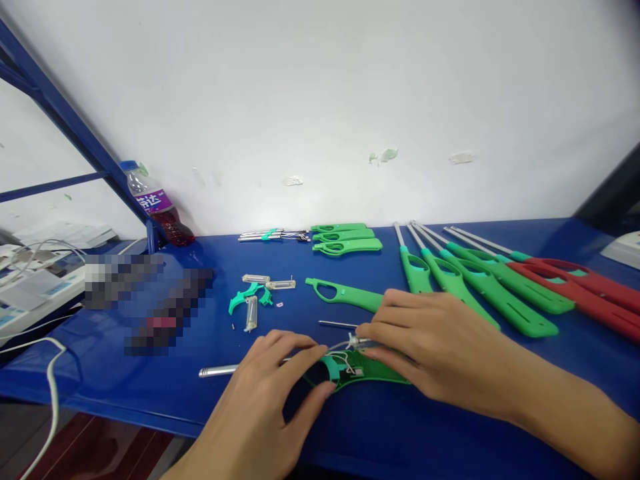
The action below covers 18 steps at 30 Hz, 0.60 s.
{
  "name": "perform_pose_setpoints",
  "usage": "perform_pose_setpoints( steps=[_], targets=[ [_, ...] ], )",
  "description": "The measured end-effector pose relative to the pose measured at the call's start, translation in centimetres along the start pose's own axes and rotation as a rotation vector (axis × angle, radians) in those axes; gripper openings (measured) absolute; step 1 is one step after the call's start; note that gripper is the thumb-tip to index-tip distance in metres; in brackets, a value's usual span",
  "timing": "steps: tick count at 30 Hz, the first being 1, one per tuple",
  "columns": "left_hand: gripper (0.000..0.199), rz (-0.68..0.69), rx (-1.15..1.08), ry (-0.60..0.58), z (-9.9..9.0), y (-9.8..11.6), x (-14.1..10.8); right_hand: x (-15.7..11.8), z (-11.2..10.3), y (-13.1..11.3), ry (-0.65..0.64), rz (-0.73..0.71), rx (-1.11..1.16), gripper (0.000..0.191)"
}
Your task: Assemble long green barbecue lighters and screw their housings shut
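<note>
A green half shell [387, 369] lies open on the blue table, with white wires and a teal trigger [332, 367] inside it. My left hand [273, 387] grips the shell's front end by the trigger, its thumb and fingers bent round it. From under that hand a silver tube [219, 371] sticks out to the left. Over the shell's middle, my right hand [415, 337] pinches a small clear part with a metal valve [354, 341]. Just behind lie a thin metal rod [336, 324] and another green half shell [350, 295].
Clear tanks [251, 313] and teal pieces [241, 298] lie left of centre. Behind are metal tubes [260, 235] and green shells [349, 247]. Green lighters [520, 313] and red ones [595, 300] fill the right. A bottle [163, 210] leans by the blue frame [75, 113].
</note>
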<state>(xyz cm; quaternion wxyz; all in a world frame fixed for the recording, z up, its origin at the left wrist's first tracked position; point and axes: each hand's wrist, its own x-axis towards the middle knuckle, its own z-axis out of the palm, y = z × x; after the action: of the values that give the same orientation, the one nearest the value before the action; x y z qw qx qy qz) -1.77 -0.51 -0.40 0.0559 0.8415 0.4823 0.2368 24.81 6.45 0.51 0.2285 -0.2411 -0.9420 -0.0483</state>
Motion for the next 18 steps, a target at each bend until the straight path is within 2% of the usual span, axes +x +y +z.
perform_pose_setpoints(
  steps=[8, 18],
  targets=[
    [0.033, 0.041, 0.069, 0.048, 0.98, -0.15, -0.27, 0.28, -0.45, -0.14, -0.055, 0.092, 0.131, 0.013],
    [0.029, 0.002, 0.041, -0.036, 0.5, 0.18, 0.03, 0.01, -0.46, -0.18, -0.109, 0.117, 0.152, 0.01]
  ],
)
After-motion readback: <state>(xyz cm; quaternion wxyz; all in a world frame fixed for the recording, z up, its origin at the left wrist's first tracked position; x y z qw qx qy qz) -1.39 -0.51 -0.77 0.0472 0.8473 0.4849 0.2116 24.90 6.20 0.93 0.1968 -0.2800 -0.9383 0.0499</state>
